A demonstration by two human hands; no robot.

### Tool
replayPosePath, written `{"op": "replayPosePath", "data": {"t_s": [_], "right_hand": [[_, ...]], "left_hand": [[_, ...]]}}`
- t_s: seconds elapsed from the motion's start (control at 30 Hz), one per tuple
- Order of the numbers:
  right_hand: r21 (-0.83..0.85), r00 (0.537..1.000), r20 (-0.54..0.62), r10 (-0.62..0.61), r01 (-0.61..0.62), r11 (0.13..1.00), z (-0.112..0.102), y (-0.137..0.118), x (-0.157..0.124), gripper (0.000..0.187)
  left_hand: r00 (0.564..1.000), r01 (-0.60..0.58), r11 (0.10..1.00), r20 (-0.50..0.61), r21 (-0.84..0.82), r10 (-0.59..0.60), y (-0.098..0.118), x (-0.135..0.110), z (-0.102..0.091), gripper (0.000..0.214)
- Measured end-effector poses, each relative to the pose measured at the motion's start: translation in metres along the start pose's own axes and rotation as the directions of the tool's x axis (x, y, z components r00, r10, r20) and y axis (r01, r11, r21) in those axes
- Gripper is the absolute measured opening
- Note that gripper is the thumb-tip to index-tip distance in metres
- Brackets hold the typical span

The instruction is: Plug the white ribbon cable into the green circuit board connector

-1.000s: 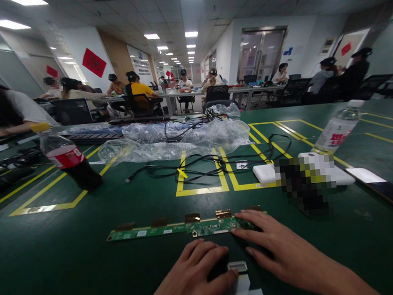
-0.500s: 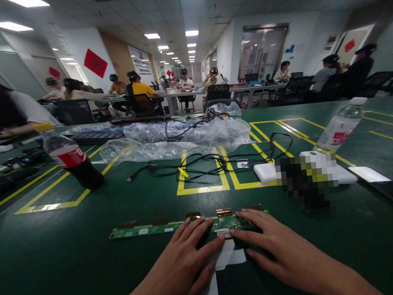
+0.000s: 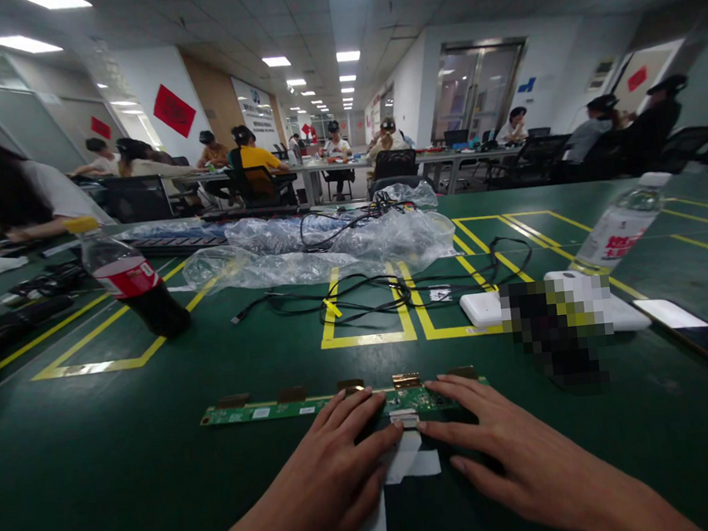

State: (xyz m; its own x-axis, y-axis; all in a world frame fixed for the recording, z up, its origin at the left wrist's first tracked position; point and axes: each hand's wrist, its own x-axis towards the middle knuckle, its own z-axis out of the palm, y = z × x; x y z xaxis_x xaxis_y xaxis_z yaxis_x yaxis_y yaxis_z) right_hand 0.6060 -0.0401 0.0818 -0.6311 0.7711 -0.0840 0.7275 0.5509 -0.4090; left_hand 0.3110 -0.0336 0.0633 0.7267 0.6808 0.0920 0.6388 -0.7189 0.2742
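Circuit board (image 3: 256, 413): flat on the green surface (image 3: 99, 474), parallel to its far edge, well apart
Ribbon cable (image 3: 414, 462): connector (image 3: 405, 421) at the board's near edge
Left hand (image 3: 333, 472): fingers spread, tips at board and connector
Right hand (image 3: 509, 442): fingers spread likewise

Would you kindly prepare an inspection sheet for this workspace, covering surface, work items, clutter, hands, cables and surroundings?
Surface: green tabletop with yellow tape.
Work items: long circuit board; white flat cable, its connector at the board's near edge, seating unclear.
Clutter: cola bottle, clear bottle, plastic wrap, phone.
Hands: left hand has fingers on the board and connector; right hand has fingers on the board's right part and beside the connector.
Cables: black cable loosely tangled beyond the board.
Surroundings: people at farther tables; red decoration on the wall.
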Motion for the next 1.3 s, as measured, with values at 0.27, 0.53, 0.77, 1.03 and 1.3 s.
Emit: {"op": "replayPosePath", "data": {"t_s": [0.27, 0.53, 0.77, 1.03, 1.3], "right_hand": [[0.001, 1.0, -0.013, 0.013, -0.013, 1.0, -0.0001, -0.0005, 0.0007, 0.055], [-0.007, 1.0, 0.006, 0.024, -0.024, 1.0, 0.0017, -0.0008, 0.0015, 0.053], [-0.014, 0.999, 0.021, 0.033, -0.033, 0.999, -0.0021, -0.0033, 0.0025, 0.052], [-0.031, 0.999, 0.022, 0.024, -0.023, 0.999, -0.0003, -0.001, 0.002, 0.056], [-0.017, 0.999, 0.012, 0.03, -0.03, 0.999, -0.0006, -0.0005, 0.0019, 0.057]], "left_hand": [[1.0, -0.006, 1.0, 0.016, 0.007, 0.006, 0.0008, -0.0005, -0.0002, 0.06], [0.999, -0.034, 0.999, -0.027, -0.016, 0.034, -0.0026, -0.0008, -0.0015, 0.051], [0.998, -0.03, 0.998, -0.057, -0.052, 0.028, -0.0041, -0.0028, -0.0057, 0.043], [1.0, 0.009, 0.999, -0.017, -0.051, -0.009, -0.0029, -0.005, -0.0008, 0.049], [1.0, 0.017, 0.998, -0.025, -0.061, -0.018, -0.0029, -0.0061, 0.002, 0.052]]}}
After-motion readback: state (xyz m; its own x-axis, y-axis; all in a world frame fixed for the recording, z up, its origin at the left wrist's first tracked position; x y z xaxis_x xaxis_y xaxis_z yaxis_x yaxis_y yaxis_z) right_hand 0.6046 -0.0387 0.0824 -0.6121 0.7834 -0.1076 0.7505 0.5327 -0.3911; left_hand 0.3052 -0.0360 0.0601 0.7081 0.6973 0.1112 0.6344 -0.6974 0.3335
